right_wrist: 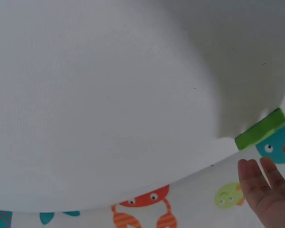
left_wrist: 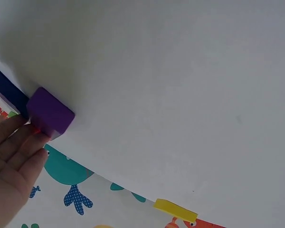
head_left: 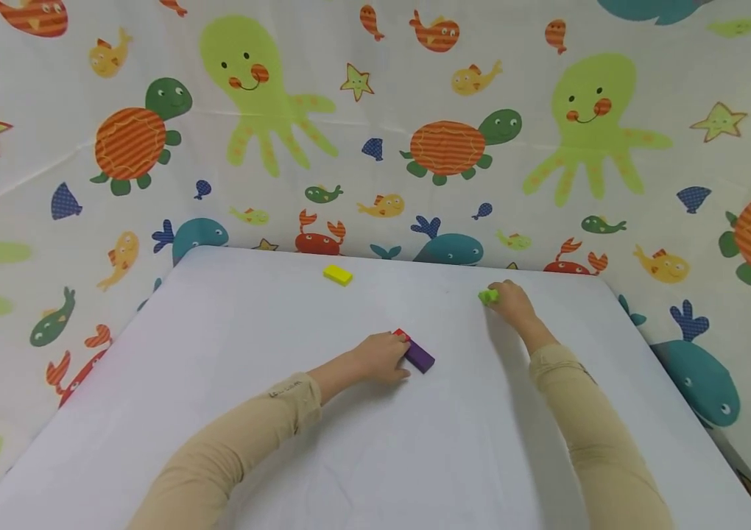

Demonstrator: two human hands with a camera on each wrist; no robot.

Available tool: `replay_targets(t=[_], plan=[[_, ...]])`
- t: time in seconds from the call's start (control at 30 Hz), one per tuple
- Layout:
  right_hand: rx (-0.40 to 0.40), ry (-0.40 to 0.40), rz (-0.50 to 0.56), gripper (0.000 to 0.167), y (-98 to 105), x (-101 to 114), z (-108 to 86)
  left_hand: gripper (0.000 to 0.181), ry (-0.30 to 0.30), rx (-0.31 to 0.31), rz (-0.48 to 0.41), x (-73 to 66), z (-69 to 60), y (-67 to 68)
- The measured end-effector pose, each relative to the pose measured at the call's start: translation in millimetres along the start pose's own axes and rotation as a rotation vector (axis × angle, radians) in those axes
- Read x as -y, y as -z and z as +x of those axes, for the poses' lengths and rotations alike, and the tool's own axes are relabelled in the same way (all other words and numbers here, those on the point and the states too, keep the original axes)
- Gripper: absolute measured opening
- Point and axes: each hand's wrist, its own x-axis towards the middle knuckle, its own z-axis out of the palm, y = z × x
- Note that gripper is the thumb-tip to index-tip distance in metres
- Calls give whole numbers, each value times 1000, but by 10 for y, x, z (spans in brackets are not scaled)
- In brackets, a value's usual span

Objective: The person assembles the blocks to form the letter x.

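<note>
Ahead of my left hand (head_left: 382, 358) lie a red block (head_left: 401, 335) and a purple block (head_left: 420, 357), end to end. Its fingertips rest on the red block, with the thumb apart from the blocks. In the left wrist view the left hand (left_wrist: 14, 164) has its fingers extended against the purple block (left_wrist: 50, 111); a dark blue block (left_wrist: 8, 91) shows beside it. My right hand (head_left: 513, 305) is at a green block (head_left: 487, 297), partly covering it in the head view. In the right wrist view its fingers are spread beside the green block (right_wrist: 261, 129), not curled round it.
A yellow block (head_left: 338, 275) lies near the far edge of the white table (head_left: 269, 324), left of both hands. Behind the table hangs a white cloth (head_left: 375, 66) printed with sea animals, which also runs along both sides.
</note>
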Motion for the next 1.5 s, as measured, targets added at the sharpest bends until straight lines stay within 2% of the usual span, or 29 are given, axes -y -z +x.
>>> replay_targets(t=[0.23,0.27,0.33,0.47,0.5,0.7,1.03,1.27,1.5], plan=[[62,-45,7,45,-15,-29,79,56,28,26,-28,26,-32,25],[40,-23,8,47,-215,-284,242,56,29,28,-29,27,-37,21],[49,-22,11,49,-221,-308,258,56,29,29,-29,28,-45,12],[83,-17,2,51,-221,-332,246,54,21,26,-15,22,-51,16],[125,-43,-5,51,-25,-86,80,54,17,24,-10,22,-52,19],[242,-55,-81,50,-80,-104,38,51,10,19,-4,12,-66,35],[178,-14,-96,36,-53,-86,4,55,12,16,-22,15,-41,21],[203,-43,-98,29,-14,-76,-53,53,4,22,-34,1,-34,16],[213,-67,-49,31,20,-59,-123,53,19,34,-35,22,-44,32]])
